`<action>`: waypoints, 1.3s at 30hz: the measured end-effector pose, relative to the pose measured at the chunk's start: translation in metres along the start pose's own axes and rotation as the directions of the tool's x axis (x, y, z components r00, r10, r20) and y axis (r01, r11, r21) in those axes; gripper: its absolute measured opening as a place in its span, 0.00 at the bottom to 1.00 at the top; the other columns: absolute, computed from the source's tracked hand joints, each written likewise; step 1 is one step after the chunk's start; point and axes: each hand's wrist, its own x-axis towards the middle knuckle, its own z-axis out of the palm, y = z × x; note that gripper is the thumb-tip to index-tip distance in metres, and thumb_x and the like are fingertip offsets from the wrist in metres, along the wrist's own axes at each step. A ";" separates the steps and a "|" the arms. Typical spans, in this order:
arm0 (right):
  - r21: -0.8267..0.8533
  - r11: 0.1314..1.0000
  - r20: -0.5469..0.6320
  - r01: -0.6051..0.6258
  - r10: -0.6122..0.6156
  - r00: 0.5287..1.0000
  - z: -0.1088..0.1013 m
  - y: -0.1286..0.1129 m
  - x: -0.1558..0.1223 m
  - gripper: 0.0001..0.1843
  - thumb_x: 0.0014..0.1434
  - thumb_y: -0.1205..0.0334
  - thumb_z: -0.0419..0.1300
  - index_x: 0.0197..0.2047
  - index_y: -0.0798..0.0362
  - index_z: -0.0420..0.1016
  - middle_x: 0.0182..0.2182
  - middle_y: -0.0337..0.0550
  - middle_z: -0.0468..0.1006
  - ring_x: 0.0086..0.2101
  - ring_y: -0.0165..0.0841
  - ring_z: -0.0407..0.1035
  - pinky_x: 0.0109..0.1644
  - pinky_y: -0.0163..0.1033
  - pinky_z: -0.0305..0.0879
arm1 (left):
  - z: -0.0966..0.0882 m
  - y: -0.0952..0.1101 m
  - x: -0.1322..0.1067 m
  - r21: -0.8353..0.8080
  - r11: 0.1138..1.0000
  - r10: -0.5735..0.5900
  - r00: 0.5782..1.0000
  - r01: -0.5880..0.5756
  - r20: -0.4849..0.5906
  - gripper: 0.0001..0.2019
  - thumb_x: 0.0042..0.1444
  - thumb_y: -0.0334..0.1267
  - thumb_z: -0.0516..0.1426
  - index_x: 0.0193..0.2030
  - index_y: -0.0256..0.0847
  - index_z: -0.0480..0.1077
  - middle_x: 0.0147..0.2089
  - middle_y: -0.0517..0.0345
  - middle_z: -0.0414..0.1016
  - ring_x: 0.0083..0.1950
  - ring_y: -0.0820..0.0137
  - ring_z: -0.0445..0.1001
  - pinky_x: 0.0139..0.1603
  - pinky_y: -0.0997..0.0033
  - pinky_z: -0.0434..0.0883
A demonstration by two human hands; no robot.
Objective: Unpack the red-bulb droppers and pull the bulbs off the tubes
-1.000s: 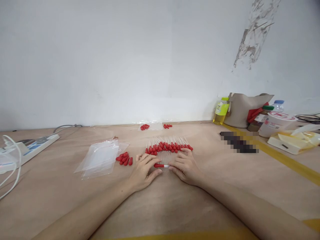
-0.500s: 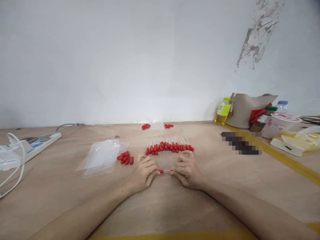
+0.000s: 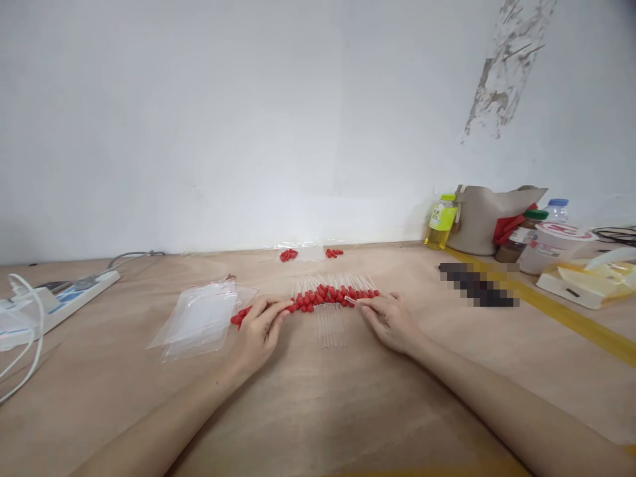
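Note:
My left hand (image 3: 261, 324) is closed, thumb and fingers pinched at a red rubber bulb (image 3: 291, 307) by the left end of a row of droppers (image 3: 320, 293). Those droppers lie with red bulbs toward me and thin pale stems toward the wall. My right hand (image 3: 390, 318) pinches a clear glass tube (image 3: 352, 301), whose free end points left over the bulbs. Between the hands, several bare clear tubes (image 3: 330, 329) lie side by side. Loose red bulbs (image 3: 239, 317) sit left of my left hand, partly hidden by it.
Clear plastic bags (image 3: 201, 318) lie to the left, beside a white power strip (image 3: 84, 298) with cables. Small red bulbs on a clear bag (image 3: 308, 253) rest near the wall. At right stand a yellow drink bottle (image 3: 440, 225), a grey bag (image 3: 472, 222), a tub (image 3: 554, 248) and tissues (image 3: 576, 288).
My hands have moved apart and farther forward from the tube and bulb they held together. The right hand now holds a tube without a visible bulb; the left is at the row's left end.

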 end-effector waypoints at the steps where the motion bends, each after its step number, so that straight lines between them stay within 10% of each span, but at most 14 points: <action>1: -0.010 1.000 0.009 0.006 -0.006 1.000 0.003 -0.002 0.000 0.11 0.59 0.63 0.49 0.40 0.51 0.72 0.28 0.39 0.76 0.30 0.30 0.65 0.42 0.40 0.49 | -0.002 -0.003 0.003 0.013 0.999 -0.035 0.999 0.035 -0.013 0.12 0.59 0.35 0.47 0.46 0.42 0.68 0.40 0.54 0.66 0.41 0.70 0.67 0.40 0.70 0.65; 12: -0.236 0.954 -0.052 0.183 -0.200 0.978 0.028 -0.008 -0.002 0.10 0.57 0.65 0.50 0.28 0.53 0.71 0.23 0.39 0.75 0.28 0.30 0.63 0.44 0.41 0.48 | -0.031 -0.062 0.015 0.115 0.867 -0.478 0.875 0.485 -0.081 0.16 0.49 0.46 0.54 0.44 0.42 0.65 0.35 0.60 0.72 0.32 0.70 0.68 0.30 0.73 0.64; 28: -0.153 0.976 0.225 0.158 -0.122 0.967 0.016 -0.021 0.000 0.27 0.53 0.40 0.51 0.48 0.49 0.71 0.40 0.44 0.75 0.43 0.37 0.63 0.57 0.52 0.39 | -0.023 -0.056 0.009 0.432 0.857 -0.389 0.903 0.282 0.184 0.13 0.47 0.50 0.54 0.34 0.45 0.68 0.38 0.59 0.74 0.44 0.61 0.67 0.49 0.55 0.53; 39: -0.086 0.988 0.270 0.129 -0.102 0.958 0.010 -0.020 0.001 0.32 0.55 0.42 0.50 0.59 0.49 0.58 0.45 0.48 0.73 0.47 0.39 0.62 0.57 0.56 0.41 | -0.007 -0.040 0.021 0.427 0.901 -0.199 0.949 0.079 0.243 0.15 0.46 0.53 0.55 0.32 0.44 0.70 0.40 0.53 0.68 0.46 0.59 0.63 0.52 0.47 0.48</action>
